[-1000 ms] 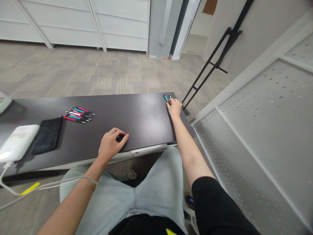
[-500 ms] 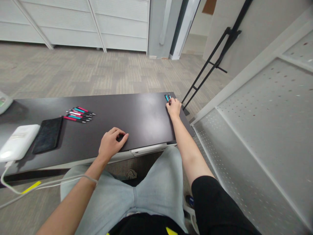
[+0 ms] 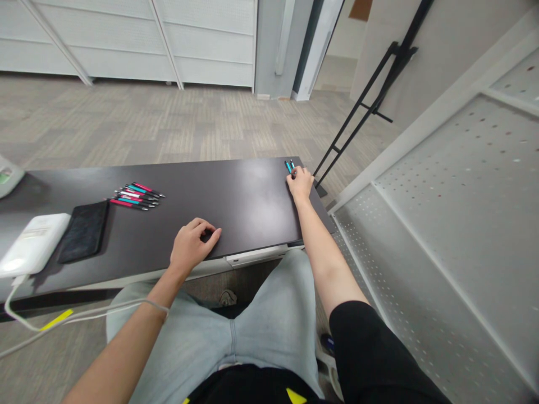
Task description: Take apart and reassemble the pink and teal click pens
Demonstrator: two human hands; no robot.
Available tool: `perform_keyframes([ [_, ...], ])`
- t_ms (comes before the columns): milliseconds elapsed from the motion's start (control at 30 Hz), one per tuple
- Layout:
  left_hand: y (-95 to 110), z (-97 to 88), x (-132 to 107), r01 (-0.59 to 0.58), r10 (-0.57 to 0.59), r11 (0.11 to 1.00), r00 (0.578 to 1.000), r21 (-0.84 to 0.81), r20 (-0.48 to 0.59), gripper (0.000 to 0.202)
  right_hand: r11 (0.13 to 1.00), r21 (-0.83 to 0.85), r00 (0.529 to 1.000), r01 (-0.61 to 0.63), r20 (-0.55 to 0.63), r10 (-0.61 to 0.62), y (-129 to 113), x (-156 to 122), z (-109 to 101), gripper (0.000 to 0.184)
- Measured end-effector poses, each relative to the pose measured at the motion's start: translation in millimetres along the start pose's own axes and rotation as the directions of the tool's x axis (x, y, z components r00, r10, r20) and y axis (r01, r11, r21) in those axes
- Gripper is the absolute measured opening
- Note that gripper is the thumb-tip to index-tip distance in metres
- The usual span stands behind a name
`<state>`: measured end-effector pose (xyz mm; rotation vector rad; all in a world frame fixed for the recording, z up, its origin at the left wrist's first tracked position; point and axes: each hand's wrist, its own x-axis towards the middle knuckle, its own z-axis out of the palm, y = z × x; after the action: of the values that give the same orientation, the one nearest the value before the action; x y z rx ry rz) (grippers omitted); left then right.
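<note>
At the far right corner of the dark tabletop (image 3: 244,193), my right hand (image 3: 301,182) is closed, fingers bent down on the lower end of a teal pen (image 3: 288,166). A second teal pen (image 3: 292,164) lies close beside it, its lower part hidden by my fingers. My left hand (image 3: 193,242) rests by the near edge, loosely curled, with a gap between thumb and fingers and nothing in it. Farther left lies a loose cluster of several pens (image 3: 137,197) in red, teal and white, with dark grip ends pointing right.
Left of the cluster are a black flat pouch (image 3: 84,231) and a white box-shaped device (image 3: 34,242) with a cable (image 3: 80,318) crossing my left forearm. A white perforated panel (image 3: 446,224) stands close on the right, beside a black metal stand (image 3: 357,115).
Both hands and the pens stay nearly where they were. The view has shifted very slightly.
</note>
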<state>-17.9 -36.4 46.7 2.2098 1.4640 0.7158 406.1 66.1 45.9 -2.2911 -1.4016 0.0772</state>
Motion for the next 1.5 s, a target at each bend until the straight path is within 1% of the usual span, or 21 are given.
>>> perform_keyframes([
  [200,-0.7,0.8,0.1,-0.007,0.007,1.0,1.0,-0.003,-0.004,0.034,0.998,-0.068,1.0,0.014,-0.024,-0.016,-1.4,-0.6,2.6,0.037],
  [400,-0.2,-0.4,0.4,-0.007,0.007,1.0,1.0,0.004,0.013,0.035,0.998,-0.054,1.0,0.023,-0.015,-0.023,-0.7,0.0,4.2,0.042],
  [733,-1.8,0.4,0.4,-0.003,0.003,1.0,1.0,0.005,0.011,0.031,0.998,-0.049,0.997,0.035,-0.069,-0.038,3.3,1.9,11.0,0.038],
  [933,-0.8,0.3,-0.2,0.0,0.0,1.0,1.0,0.008,0.012,0.032,0.998,-0.063,0.998,0.031,-0.059,-0.034,1.6,1.3,8.5,0.037],
  [1033,-1.7,1.6,0.0,0.002,-0.002,1.0,1.0,0.01,0.028,0.03,0.997,-0.08,0.995,0.023,-0.092,-0.03,0.2,-0.8,6.0,0.033],
  [1133,-2.2,2.9,0.5,0.001,-0.001,1.0,0.999,0.015,0.036,0.028,0.998,-0.068,0.993,-0.004,-0.116,-0.004,-1.0,-2.4,4.2,0.035],
  [1300,4.4,2.8,0.2,0.025,-0.029,0.998,0.998,0.059,0.061,0.026,0.998,-0.052,0.993,-0.021,-0.114,0.015,-3.4,-1.1,5.1,0.037],
  [1333,6.6,2.6,0.3,0.026,-0.03,0.998,0.997,0.065,0.066,0.026,0.999,-0.047,0.992,-0.018,-0.124,0.012,-3.6,-0.2,5.6,0.038],
  [1433,12.2,3.3,1.9,0.028,-0.035,0.997,0.996,0.076,0.085,0.025,0.998,-0.034,0.983,-0.058,-0.176,0.051,-1.8,3.0,5.3,0.036],
  [1467,13.3,4.2,2.7,0.036,-0.043,0.996,0.996,0.081,0.081,0.023,0.999,-0.013,0.981,-0.04,-0.188,0.037,-0.4,3.7,4.1,0.032],
  [1500,14.0,5.3,3.6,0.049,-0.056,0.995,0.996,0.09,0.074,0.022,0.999,0.015,0.984,0.03,-0.177,-0.026,1.1,3.9,2.4,0.028],
])
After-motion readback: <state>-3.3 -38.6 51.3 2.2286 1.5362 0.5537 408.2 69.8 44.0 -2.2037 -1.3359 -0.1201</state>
